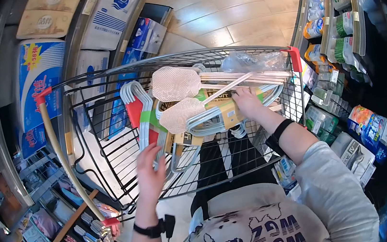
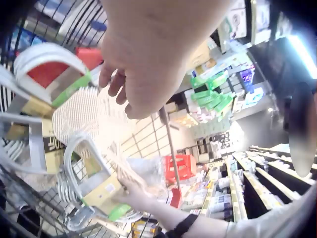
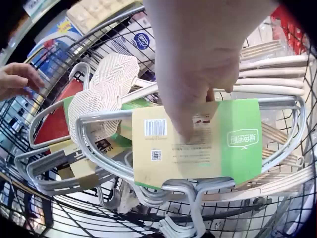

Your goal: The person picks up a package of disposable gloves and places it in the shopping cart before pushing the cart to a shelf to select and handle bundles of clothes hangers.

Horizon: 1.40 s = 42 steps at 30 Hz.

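My right hand pinches the cardboard sleeve of a pack of grey hangers; in the right wrist view the thumb lies on the barcode side of the sleeve, the other fingers partly hidden behind it. Pale mesh fly swatters lie in the cart beside this pack, their handles pointing right. More hangers with green and red parts are at the cart's left. My left hand, fingers loosely bent and holding nothing, hovers by the near side of the cart, close to the hangers' lower ends.
The black wire cart has red corners and a pale handle at left. A clear plastic bag lies at its far right. Shelves of tissue packs stand left, with packaged goods at right. Tiled floor stretches beyond.
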Each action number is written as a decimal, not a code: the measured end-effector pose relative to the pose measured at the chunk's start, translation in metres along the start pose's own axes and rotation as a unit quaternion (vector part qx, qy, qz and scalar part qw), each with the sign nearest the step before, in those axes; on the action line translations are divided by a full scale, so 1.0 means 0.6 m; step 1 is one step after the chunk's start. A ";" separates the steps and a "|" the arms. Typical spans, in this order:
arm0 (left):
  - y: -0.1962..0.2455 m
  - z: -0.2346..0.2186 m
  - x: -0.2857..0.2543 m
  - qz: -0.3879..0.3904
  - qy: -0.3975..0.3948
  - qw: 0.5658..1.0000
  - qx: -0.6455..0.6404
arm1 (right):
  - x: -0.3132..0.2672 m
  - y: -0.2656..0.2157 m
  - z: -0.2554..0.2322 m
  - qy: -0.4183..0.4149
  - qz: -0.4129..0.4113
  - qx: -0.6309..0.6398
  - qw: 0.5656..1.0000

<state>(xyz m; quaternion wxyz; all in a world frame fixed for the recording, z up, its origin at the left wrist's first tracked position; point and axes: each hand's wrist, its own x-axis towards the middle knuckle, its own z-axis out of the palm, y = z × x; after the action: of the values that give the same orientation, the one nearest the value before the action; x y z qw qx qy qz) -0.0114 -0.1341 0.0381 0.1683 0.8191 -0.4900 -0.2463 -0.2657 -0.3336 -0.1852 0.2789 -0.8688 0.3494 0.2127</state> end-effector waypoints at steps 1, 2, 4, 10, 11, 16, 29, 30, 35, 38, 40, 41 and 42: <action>-0.008 -0.038 -0.016 -0.009 0.032 0.999 0.020 | -0.011 -0.005 -0.016 -0.015 -0.007 0.024 1.000; -0.015 -0.076 -0.033 -0.020 0.065 0.996 0.056 | -0.024 -0.010 -0.027 -0.031 -0.015 0.048 0.998; -0.032 -0.147 -0.065 -0.041 0.136 0.983 0.117 | -0.047 -0.007 -0.031 0.012 -0.043 0.032 0.998; -0.099 -0.251 -0.148 -0.075 0.210 0.953 0.205 | -0.018 0.000 0.035 0.057 -0.006 -0.023 0.998; -0.109 -0.255 -0.159 -0.080 0.210 0.952 0.207 | -0.010 0.000 0.036 0.055 -0.005 -0.021 0.998; -0.152 -0.264 -0.199 -0.098 0.227 0.938 0.242 | -0.050 -0.036 0.008 -0.057 -0.034 0.004 0.998; -0.103 -0.262 -0.155 -0.035 0.195 0.978 -0.070 | -0.357 -0.175 -0.281 0.182 -0.119 0.190 0.957; -0.095 -0.260 -0.142 -0.020 0.174 0.981 -0.086 | -0.377 -0.197 -0.317 0.232 -0.070 0.283 0.928; -0.112 -0.292 -0.124 0.042 0.246 0.968 0.025 | -0.431 -0.234 -0.384 0.378 -0.037 0.604 0.701; -0.249 -0.310 -0.147 -0.026 0.267 0.958 0.103 | -0.457 -0.246 -0.385 0.375 -0.051 0.737 0.561; -0.266 -0.343 -0.162 -0.063 0.254 0.964 0.048 | -0.478 -0.270 -0.393 0.379 -0.069 0.767 0.514; -0.272 -0.346 -0.157 -0.050 0.257 0.964 0.044 | -0.483 -0.285 -0.395 0.365 -0.081 0.801 0.468; -0.266 -0.347 -0.155 -0.075 0.202 0.972 -0.090 | -0.484 -0.296 -0.395 0.369 -0.086 0.817 0.434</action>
<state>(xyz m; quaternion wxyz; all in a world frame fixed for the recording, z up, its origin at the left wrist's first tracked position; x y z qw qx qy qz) 0.1846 0.0291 0.1487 0.3179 0.8678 -0.3585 -0.1314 -0.2883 -0.2352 0.2169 0.7203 -0.2579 0.3539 -0.5379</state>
